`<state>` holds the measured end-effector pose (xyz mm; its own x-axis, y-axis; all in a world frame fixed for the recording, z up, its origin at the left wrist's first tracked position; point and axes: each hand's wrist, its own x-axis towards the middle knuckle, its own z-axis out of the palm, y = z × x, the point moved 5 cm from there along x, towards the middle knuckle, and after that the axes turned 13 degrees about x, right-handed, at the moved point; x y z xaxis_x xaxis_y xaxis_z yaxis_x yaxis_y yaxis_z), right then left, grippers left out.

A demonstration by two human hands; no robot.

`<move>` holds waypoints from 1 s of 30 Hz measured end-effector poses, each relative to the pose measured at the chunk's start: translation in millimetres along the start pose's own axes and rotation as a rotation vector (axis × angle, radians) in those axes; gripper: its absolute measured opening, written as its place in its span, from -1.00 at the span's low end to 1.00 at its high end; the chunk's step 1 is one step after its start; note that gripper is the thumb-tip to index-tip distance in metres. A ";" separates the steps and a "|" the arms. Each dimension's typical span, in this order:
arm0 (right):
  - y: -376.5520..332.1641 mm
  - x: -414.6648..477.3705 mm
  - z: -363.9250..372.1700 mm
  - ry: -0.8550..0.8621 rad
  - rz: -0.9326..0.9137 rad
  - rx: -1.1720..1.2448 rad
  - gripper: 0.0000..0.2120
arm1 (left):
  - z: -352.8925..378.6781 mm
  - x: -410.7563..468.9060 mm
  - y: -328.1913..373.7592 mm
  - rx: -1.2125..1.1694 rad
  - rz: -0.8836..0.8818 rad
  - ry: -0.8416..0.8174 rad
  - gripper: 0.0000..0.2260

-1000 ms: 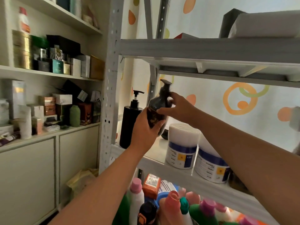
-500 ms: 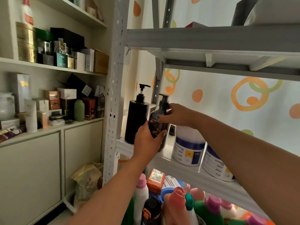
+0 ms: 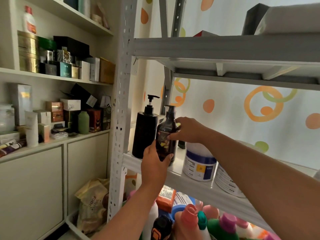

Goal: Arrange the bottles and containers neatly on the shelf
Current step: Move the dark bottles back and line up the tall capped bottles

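A dark brown pump bottle (image 3: 166, 130) stands upright on the grey metal shelf (image 3: 199, 183), touching a taller black pump bottle (image 3: 145, 134) at its left. My left hand (image 3: 154, 163) grips the brown bottle low at the front. My right hand (image 3: 187, 129) holds its upper body from the right. Two white tubs with blue labels, one nearer (image 3: 199, 163) and one further right (image 3: 226, 181), sit on the same shelf to the right.
A perforated upright post (image 3: 121, 118) borders the shelf on the left. Below it several coloured bottles (image 3: 194, 219) crowd together. The shelf above (image 3: 225, 49) carries a box. Wall shelves at left (image 3: 52, 77) hold boxes and tubes; a paper bag (image 3: 91, 205) lies on the floor.
Both hands have lowered the brown bottle and brought it left, from held above the shelf to upright beside the black pump bottle.
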<state>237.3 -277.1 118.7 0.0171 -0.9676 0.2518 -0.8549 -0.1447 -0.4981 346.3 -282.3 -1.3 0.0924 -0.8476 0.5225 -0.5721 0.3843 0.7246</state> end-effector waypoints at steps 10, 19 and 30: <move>1.6 0.7 -4.4 -0.018 -0.018 -0.071 -0.41 | 0.9 -0.7 1.7 0.044 0.009 -0.028 -0.38; 12.8 4.7 -10.1 -0.037 0.016 -0.019 -0.31 | 0.6 -6.0 5.1 0.019 -0.034 -0.032 -0.38; 47.5 -11.4 -83.0 0.270 0.024 0.060 -0.77 | -29.6 -22.3 77.2 -0.037 0.337 0.266 -0.91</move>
<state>153.5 -255.8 161.0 -0.1488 -0.8819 0.4473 -0.8212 -0.1417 -0.5527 324.2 -223.0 56.4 0.1154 -0.5505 0.8268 -0.5771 0.6403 0.5069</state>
